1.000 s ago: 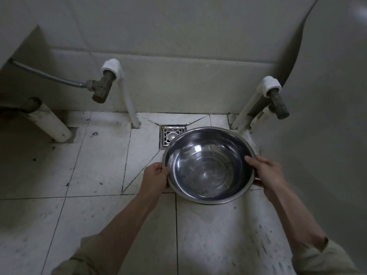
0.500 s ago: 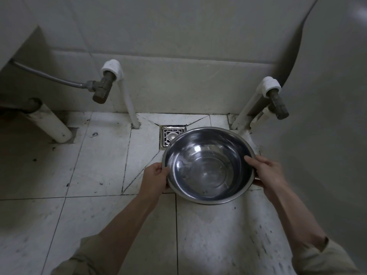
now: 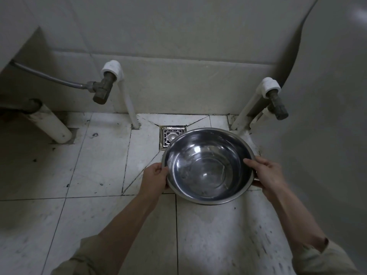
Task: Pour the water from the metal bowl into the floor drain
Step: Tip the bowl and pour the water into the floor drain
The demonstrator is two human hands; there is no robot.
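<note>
Above the tiled floor (image 3: 99, 165), I am gripping the metal bowl (image 3: 208, 167) by its rim, left hand (image 3: 154, 178) and right hand (image 3: 267, 173) on opposite sides, partly covering the floor drain (image 3: 169, 135)

Pale square tiles, scuffed and flecked with dark specks, cover the floor (image 3: 95, 161), which meets a wall (image 3: 178, 32) of large grey-white tiles in dim light. A thin white pipe (image 3: 128, 104) rises from the floor to a dull metal valve (image 3: 101, 91) with a braided hose (image 3: 49, 78) running left, and a thick white pipe (image 3: 50, 126) slants at far left. A second valve (image 3: 277, 106) stands at right beside a curved pale surface (image 3: 327, 116).
</note>
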